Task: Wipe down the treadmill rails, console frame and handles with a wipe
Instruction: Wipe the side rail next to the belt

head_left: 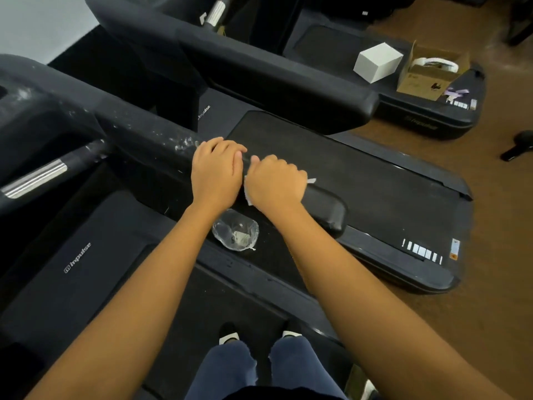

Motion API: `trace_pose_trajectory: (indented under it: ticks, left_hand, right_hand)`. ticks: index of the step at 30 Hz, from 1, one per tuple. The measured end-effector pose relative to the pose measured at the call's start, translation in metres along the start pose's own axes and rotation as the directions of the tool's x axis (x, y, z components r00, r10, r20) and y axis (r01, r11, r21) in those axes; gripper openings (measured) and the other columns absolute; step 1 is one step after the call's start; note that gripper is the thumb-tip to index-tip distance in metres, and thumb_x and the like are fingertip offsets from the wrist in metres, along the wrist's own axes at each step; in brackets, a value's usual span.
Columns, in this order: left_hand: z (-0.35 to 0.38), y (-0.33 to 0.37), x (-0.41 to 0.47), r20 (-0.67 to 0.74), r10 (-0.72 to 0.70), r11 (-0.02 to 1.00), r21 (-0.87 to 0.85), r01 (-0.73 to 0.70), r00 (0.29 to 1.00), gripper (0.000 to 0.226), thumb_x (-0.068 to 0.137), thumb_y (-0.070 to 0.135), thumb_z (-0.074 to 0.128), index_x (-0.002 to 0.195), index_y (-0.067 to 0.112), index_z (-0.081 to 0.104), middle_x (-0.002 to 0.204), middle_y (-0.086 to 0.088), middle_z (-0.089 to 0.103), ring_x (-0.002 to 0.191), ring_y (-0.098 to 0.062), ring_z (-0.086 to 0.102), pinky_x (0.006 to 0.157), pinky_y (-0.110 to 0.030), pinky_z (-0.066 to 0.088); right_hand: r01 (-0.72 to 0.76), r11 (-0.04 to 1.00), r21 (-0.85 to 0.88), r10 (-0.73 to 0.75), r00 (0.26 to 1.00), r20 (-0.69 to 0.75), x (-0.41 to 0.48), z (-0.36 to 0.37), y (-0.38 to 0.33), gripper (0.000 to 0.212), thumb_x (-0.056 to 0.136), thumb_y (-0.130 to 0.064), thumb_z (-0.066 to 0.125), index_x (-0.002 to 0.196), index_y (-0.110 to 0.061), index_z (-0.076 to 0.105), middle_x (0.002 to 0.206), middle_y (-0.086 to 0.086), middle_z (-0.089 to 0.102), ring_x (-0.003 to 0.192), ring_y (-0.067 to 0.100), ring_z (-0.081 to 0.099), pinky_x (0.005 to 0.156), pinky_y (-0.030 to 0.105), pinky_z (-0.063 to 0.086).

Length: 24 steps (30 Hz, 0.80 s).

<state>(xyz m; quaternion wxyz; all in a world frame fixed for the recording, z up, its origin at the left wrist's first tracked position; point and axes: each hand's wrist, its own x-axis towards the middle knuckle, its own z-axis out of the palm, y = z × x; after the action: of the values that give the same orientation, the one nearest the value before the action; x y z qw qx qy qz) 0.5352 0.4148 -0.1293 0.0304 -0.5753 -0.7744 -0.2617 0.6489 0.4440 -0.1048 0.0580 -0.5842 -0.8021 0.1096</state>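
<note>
Your right hand (275, 183) clamps the crumpled white wipe (248, 195) round the black padded handrail (326, 206), likely for full contact; just beside those fingers, your left hand (217, 170) grips it, probably bracing.

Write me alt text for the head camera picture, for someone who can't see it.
Seen from above, a person's right hand holds a white wipe against a black treadmill handrail, with the left hand gripping the rail beside it. A clear plastic bag lies on the treadmill deck below.
</note>
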Motion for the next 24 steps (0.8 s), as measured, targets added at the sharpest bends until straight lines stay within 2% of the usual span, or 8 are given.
trace_pose_trajectory:
  ticks: [2, 5, 7, 9, 13, 16, 20, 24]
  left_hand:
    - [0.001, -0.003, 0.000, 0.004, 0.005, 1.000, -0.011, -0.005, 1.000, 0.034, 0.100, 0.024, 0.033, 0.105, 0.024, 0.067, 0.110, 0.008, 0.067, 0.122, -0.015, 0.047, 0.109, -0.038, 0.029]
    - [0.000, 0.000, -0.002, -0.005, -0.001, 1.000, -0.031, 0.001, 1.000, 0.036, 0.099, 0.022, 0.032, 0.112, 0.021, 0.065, 0.116, 0.007, 0.065, 0.127, -0.017, 0.044, 0.111, -0.038, 0.026]
    - [0.000, 0.005, -0.007, -0.021, -0.008, 0.999, -0.043, 0.007, 1.000, 0.036, 0.099, 0.022, 0.032, 0.116, 0.020, 0.064, 0.119, 0.007, 0.064, 0.130, -0.018, 0.042, 0.113, -0.039, 0.024]
    - [0.002, 0.009, -0.014, -0.025, 0.001, 0.999, -0.044, -0.002, 1.000, 0.038, 0.099, 0.024, 0.030, 0.120, 0.021, 0.062, 0.123, 0.008, 0.062, 0.132, -0.018, 0.039, 0.114, -0.037, 0.019]
    - [0.004, 0.013, -0.023, -0.026, 0.017, 0.999, -0.040, -0.018, 1.000, 0.043, 0.099, 0.027, 0.028, 0.127, 0.020, 0.059, 0.131, 0.006, 0.058, 0.135, -0.017, 0.035, 0.114, -0.032, 0.013]
    - [0.004, 0.008, -0.021, -0.039, 0.004, 0.996, -0.085, -0.007, 0.999, 0.043, 0.101, 0.029, 0.027, 0.127, 0.019, 0.060, 0.131, 0.006, 0.058, 0.134, -0.015, 0.036, 0.113, -0.029, 0.013]
    - [0.004, 0.008, -0.021, -0.043, 0.008, 0.998, -0.065, -0.011, 0.999, 0.045, 0.100, 0.027, 0.025, 0.128, 0.018, 0.059, 0.131, 0.005, 0.058, 0.134, -0.014, 0.037, 0.114, -0.030, 0.015]
    - [0.004, 0.010, -0.022, -0.035, -0.007, 0.997, -0.073, 0.005, 0.999, 0.044, 0.099, 0.025, 0.026, 0.129, 0.020, 0.057, 0.132, 0.007, 0.057, 0.135, -0.013, 0.035, 0.114, -0.026, 0.010]
  right_hand:
    - [0.091, 0.996, 0.002, -0.091, 0.996, -0.019, 0.000, 0.001, -0.011, 0.051, 0.103, -0.044, 0.022, 0.105, -0.008, 0.059, 0.103, 0.010, 0.067, 0.094, 0.030, 0.062, 0.074, 0.039, 0.036]
    - [0.205, 0.971, -0.120, -0.211, 0.977, -0.042, -0.013, -0.004, 0.021, 0.045, 0.104, -0.039, 0.022, 0.106, -0.009, 0.055, 0.101, 0.008, 0.064, 0.090, 0.027, 0.061, 0.068, 0.035, 0.031]
    - [0.178, 0.973, -0.147, -0.193, 0.976, -0.102, -0.029, -0.006, 0.053, 0.042, 0.104, -0.038, 0.025, 0.102, -0.009, 0.056, 0.096, 0.008, 0.063, 0.086, 0.028, 0.060, 0.067, 0.035, 0.030]
    - [0.083, 0.987, -0.135, -0.101, 0.986, -0.132, -0.041, -0.008, 0.069, 0.041, 0.103, -0.037, 0.029, 0.096, -0.008, 0.057, 0.091, 0.010, 0.064, 0.084, 0.031, 0.061, 0.068, 0.036, 0.032]
    - [-0.036, 0.993, -0.109, 0.027, 0.996, -0.082, -0.022, -0.004, 0.026, 0.050, 0.101, -0.044, 0.025, 0.100, -0.007, 0.060, 0.097, 0.011, 0.066, 0.089, 0.031, 0.061, 0.074, 0.039, 0.038]
    - [0.064, 0.996, -0.067, -0.068, 0.996, -0.056, -0.006, 0.000, -0.004, 0.053, 0.102, -0.045, 0.022, 0.102, -0.008, 0.060, 0.098, 0.010, 0.066, 0.089, 0.028, 0.062, 0.072, 0.038, 0.036]
    - [0.201, 0.970, -0.139, -0.211, 0.976, -0.062, -0.012, 0.000, 0.015, 0.046, 0.104, -0.038, 0.020, 0.103, -0.010, 0.056, 0.095, 0.006, 0.064, 0.085, 0.025, 0.061, 0.067, 0.034, 0.031]
    - [0.147, 0.979, -0.144, -0.165, 0.978, -0.124, -0.031, -0.004, 0.054, 0.039, 0.103, -0.034, 0.029, 0.096, -0.008, 0.058, 0.089, 0.009, 0.065, 0.079, 0.029, 0.061, 0.065, 0.034, 0.030]
